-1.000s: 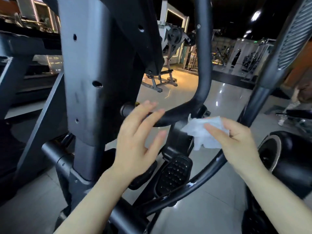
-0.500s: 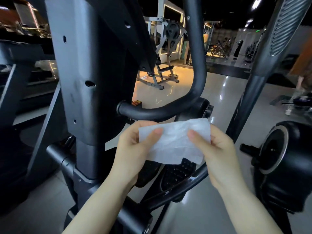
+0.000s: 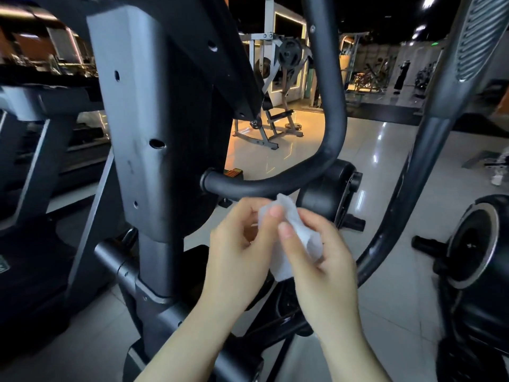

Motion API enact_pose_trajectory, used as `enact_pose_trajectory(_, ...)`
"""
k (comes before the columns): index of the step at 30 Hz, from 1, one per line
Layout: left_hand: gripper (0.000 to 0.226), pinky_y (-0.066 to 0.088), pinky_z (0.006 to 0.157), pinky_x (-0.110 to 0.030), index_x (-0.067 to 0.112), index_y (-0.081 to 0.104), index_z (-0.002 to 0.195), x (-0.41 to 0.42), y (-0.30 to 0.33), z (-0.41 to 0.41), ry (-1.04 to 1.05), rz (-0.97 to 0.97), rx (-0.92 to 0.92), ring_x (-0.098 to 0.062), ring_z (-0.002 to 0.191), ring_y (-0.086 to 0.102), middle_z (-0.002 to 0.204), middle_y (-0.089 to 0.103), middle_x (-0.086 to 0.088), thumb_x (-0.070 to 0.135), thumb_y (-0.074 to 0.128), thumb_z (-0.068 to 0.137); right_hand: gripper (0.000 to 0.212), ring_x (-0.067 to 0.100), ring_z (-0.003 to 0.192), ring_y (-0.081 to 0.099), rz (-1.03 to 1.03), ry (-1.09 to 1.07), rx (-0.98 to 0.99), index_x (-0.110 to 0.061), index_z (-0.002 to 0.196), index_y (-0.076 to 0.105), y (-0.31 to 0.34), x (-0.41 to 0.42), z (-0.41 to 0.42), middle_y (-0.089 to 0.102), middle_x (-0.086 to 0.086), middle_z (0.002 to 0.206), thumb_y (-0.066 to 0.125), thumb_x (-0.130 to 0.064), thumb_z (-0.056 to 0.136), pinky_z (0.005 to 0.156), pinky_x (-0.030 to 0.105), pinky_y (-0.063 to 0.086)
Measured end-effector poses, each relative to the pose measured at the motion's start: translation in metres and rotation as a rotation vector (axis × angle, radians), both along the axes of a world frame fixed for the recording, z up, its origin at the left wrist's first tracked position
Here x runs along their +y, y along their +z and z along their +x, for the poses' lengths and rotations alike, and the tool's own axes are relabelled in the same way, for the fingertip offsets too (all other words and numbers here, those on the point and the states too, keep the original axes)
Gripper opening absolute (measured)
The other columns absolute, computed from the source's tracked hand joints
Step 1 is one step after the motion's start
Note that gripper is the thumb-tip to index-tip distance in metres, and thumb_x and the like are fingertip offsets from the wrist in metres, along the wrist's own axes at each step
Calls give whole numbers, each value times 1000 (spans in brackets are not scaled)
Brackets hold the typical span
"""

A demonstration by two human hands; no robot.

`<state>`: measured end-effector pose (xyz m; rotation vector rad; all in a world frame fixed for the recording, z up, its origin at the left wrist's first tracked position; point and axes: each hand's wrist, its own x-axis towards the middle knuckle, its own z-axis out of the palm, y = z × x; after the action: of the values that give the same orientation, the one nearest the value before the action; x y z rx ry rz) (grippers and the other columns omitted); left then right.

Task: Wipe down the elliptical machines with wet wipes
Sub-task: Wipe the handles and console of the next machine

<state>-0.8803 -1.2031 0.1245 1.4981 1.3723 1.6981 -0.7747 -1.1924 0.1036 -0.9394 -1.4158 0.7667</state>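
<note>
Both your left hand (image 3: 237,255) and right hand (image 3: 322,260) pinch the crumpled wet wipe (image 3: 292,235) with curled fingers (image 3: 286,230), just below the elliptical's curved bar (image 3: 275,181).

Wet wipe (image 3: 292,238) partly hidden between hands

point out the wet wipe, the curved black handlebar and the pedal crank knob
wet wipe (image 3: 308,238): head view, white sheet between both hands
curved black handlebar (image 3: 264,186): head view, lower bend
pedal crank knob (image 3: 356,179): head view, round black end
</note>
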Motion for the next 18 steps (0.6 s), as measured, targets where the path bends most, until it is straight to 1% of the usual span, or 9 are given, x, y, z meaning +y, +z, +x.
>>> enact_pose_trajectory(3, 66, 49, 97, -26, 22, 67, 122, -6, -1, -5, -403, -131, -88, -8, 118, 61, 120, 70, 5, 63, 20, 100, 34, 1, 111, 60, 102, 14, 60, -50, 112, 62, 5, 0, 3, 64, -23, 113, 67, -45, 79, 91, 24, 47)
enact_pose_trajectory(5, 69, 40, 108, -33, 24, 60, 134, -7, 5, -8, -495, -153, -36, -8, 130, 52, 133, 63, 7, 66, 20, 96, 40, -3, 103, 62, 134, 16, 31, -56, 111, 63, 9, 4, 8, 66, -24, 108, 67, -28, 83, 85, 13, 46)
enact_pose_trajectory(7, 53, 43, 104, -27, 27, 62, 129, 0, 15, -14, -401, -35, 39, -6, 123, 58, 125, 67, 11, 58, 40, 92, 47, 1, 85, 63, 133, -18, 10, -62, 99, 65, 12, 16, 16, 70, -17, 93, 60, -16, 92, 77, 17, 50)
enact_pose_trajectory(8, 44, 45, 98, -20, 30, 62, 125, 5, 22, -19, -302, 44, 95, -5, 115, 62, 116, 70, 14, 52, 50, 89, 56, 3, 83, 62, 125, -58, 14, -63, 92, 65, 13, 26, 19, 70, -14, 89, 56, -9, 93, 78, 22, 53)
enact_pose_trajectory(10, 39, 46, 88, -12, 39, 56, 128, 26, 34, -30, -45, 169, 358, 1, 105, 63, 106, 69, 19, 47, 54, 89, 56, -1, 98, 62, 195, -221, 28, -52, 103, 70, 21, 54, 27, 71, -17, 100, 49, 0, 92, 87, 23, 50)
enact_pose_trajectory(12, 47, 46, 89, -20, 36, 47, 138, 57, 44, -35, 153, 225, 687, -1, 108, 59, 114, 66, 16, 49, 44, 93, 46, 9, 115, 59, 384, -445, -15, -19, 119, 70, 35, 94, 31, 67, -1, 121, 47, 6, 88, 101, 27, 46)
enact_pose_trajectory(14, 54, 44, 94, -33, 21, 46, 143, 87, 44, -34, 221, 237, 866, -17, 114, 56, 125, 63, 1, 47, 37, 96, 49, 24, 124, 54, 512, -547, -138, -2, 124, 64, 49, 135, 33, 62, 15, 129, 46, 14, 81, 111, 22, 36)
enact_pose_trajectory(16, 58, 42, 99, -44, 18, 43, 146, 108, 37, -31, 278, 203, 910, -26, 114, 56, 122, 63, -5, 47, 33, 97, 48, 35, 118, 59, 595, -532, -309, 6, 117, 65, 54, 165, 38, 64, 20, 123, 47, 18, 75, 107, 21, 36)
enact_pose_trajectory(18, 60, 41, 101, -52, 20, 36, 150, 117, 31, -31, 370, 184, 894, -29, 111, 56, 111, 64, -4, 45, 35, 96, 41, 31, 109, 62, 647, -551, -408, 5, 108, 68, 40, 178, 42, 68, 17, 116, 44, 14, 77, 101, 17, 36)
